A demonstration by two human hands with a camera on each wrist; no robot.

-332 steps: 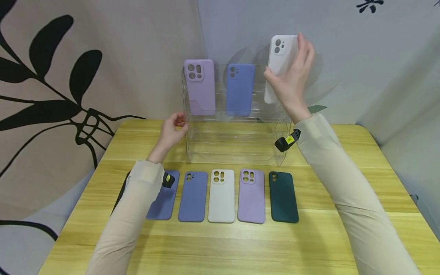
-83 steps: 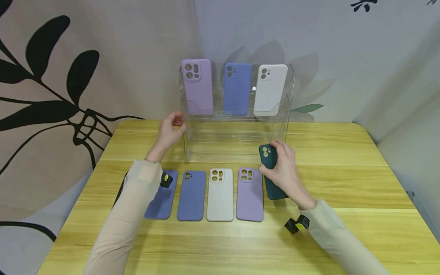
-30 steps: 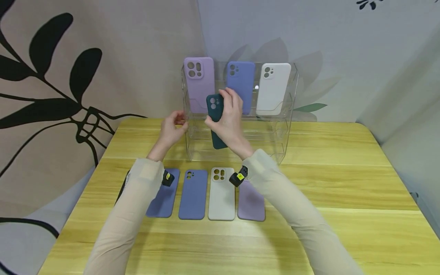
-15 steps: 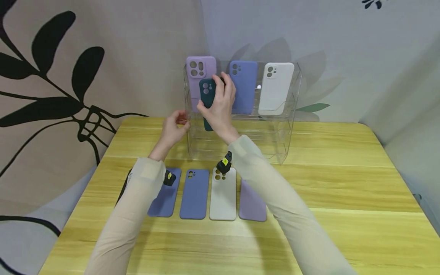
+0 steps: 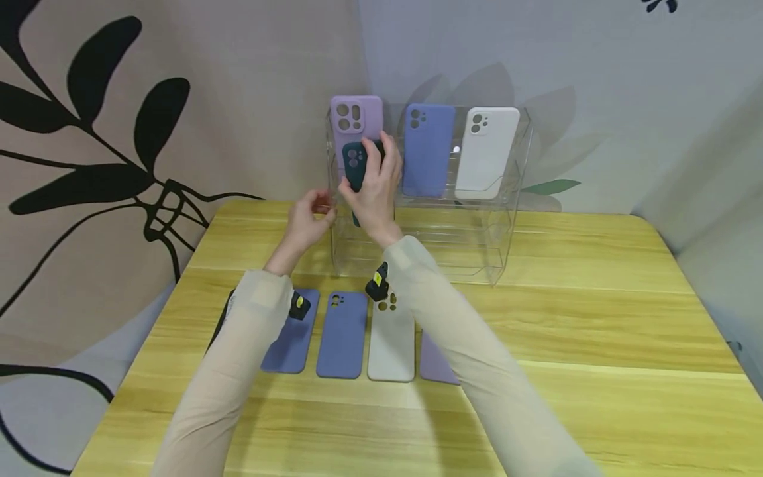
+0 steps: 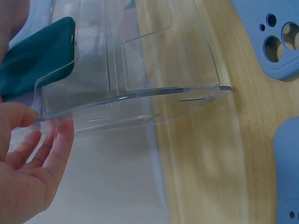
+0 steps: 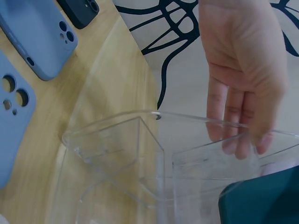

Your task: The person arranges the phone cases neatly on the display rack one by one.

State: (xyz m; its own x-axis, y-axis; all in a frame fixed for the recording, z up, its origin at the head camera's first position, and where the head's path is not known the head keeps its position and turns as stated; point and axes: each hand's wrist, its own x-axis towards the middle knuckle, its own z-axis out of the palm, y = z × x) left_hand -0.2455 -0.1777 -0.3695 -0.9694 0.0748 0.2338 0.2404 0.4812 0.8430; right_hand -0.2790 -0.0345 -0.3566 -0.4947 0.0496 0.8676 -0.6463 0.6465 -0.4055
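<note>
From the head view, the step in hand appears to be seating the dark green phone case (image 5: 354, 169) in the clear tiered display stand (image 5: 441, 252). The right hand (image 5: 377, 189) grips the case by its edges, thumb and fingers bent round it, in front of the lavender phone case (image 5: 357, 126) on the top tier. The next move probably calls for guiding its lower end behind a lower lip. A periwinkle phone case (image 5: 428, 151) and a white phone case (image 5: 485, 156) share that top tier. On the wooden table (image 5: 596, 298) lie two blue phone cases (image 5: 342, 334), a pale grey one and a light purple one; the right sleeve (image 5: 477, 351) partly covers the last two.

In the left wrist view, the left hand (image 6: 35, 172) pinches the stand's side panel between thumb and fingers, likely to steady it. The green case overlaps a clear lip; whether it rests there I cannot tell.

In the right wrist view, the green case's corner shows near the left thumb, and clear panels stand close about it, leaving little visible slack for tilting
</note>
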